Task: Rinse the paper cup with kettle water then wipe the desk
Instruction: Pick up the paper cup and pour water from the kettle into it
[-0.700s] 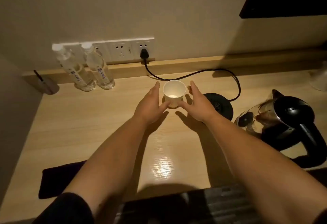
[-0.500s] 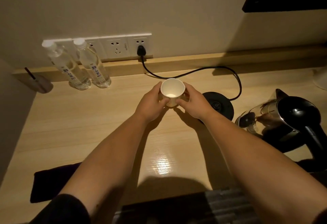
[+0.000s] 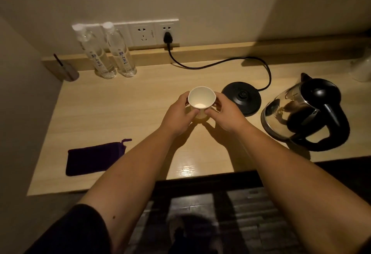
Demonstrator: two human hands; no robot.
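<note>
A white paper cup [image 3: 201, 98] is held between both hands over the middle of the wooden desk [image 3: 112, 111], its mouth tipped toward me. My left hand [image 3: 177, 116] grips its left side and my right hand [image 3: 225, 114] its right side. A little pale liquid shows at the cup's bottom. The glass kettle [image 3: 305, 113] with a black lid and handle stands on the desk to the right, off its round black base [image 3: 242, 98]. A dark purple cloth [image 3: 94, 158] lies flat at the desk's front left.
Two clear water bottles [image 3: 109, 53] stand at the back left below the wall sockets. A black cord [image 3: 220, 64] runs from a socket to the base. A small grey holder [image 3: 67, 71] sits in the far left corner. A pale object [image 3: 363, 69] stands at the right edge.
Both hands closed on the cup and lifted it off the desk, bringing it toward me and tipping its mouth my way. The view has shifted down.
</note>
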